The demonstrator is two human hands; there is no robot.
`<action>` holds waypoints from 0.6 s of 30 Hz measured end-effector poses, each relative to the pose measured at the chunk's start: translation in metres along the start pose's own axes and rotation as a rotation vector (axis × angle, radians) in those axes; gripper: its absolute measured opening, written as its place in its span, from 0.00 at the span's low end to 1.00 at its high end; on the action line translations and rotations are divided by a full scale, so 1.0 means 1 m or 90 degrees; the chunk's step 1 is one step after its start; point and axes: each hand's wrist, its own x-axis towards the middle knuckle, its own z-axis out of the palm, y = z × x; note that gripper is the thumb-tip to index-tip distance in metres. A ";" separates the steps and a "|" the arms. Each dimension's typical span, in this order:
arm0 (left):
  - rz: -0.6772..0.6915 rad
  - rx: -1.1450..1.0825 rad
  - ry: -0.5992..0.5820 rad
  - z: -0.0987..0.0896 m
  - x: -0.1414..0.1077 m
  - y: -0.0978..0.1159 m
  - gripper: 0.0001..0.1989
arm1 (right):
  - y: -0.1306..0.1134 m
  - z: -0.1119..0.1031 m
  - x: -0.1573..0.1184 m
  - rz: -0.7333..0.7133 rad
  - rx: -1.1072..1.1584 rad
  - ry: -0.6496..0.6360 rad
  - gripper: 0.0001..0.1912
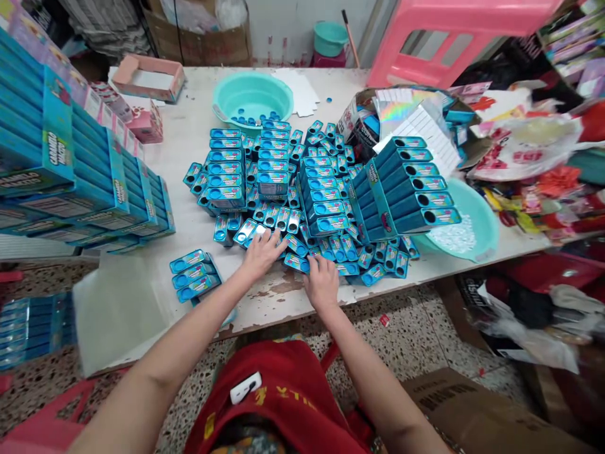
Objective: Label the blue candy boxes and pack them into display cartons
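Observation:
Near the table's front edge, my left hand [263, 255] lies over the pile of small blue boxes, its fingers spread and touching the box tops. To its right, my right hand [322, 282] has its fingers bent around the end of a slim blue box [297, 262]. Many more such boxes lie jumbled around and beyond both hands. Upright stacks [225, 169] of them stand on the pile, and a bundle of long blue boxes [399, 189] leans at its right. Three boxes [195, 276] sit together left of my left forearm.
A teal basin [253, 85] with blue caps stands behind the pile. Another basin [486, 221] at the right holds small white pieces. Tall stacked blue boxes [85, 157] line the left side. An open carton [354, 120] and a pink stool [454, 12] stand at the back right.

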 end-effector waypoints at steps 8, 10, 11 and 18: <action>0.127 -0.049 -0.056 -0.007 -0.015 -0.024 0.16 | 0.011 0.002 0.001 -0.054 -0.035 -0.022 0.11; 0.134 -0.030 -0.065 -0.009 -0.023 -0.023 0.16 | 0.011 0.001 -0.001 -0.040 -0.018 -0.016 0.11; 0.136 -0.027 -0.070 -0.010 -0.027 -0.021 0.17 | 0.010 0.001 -0.001 -0.030 -0.005 -0.018 0.11; 0.150 -0.067 -0.104 -0.008 -0.052 -0.007 0.16 | -0.023 0.022 -0.003 0.070 0.219 -0.042 0.13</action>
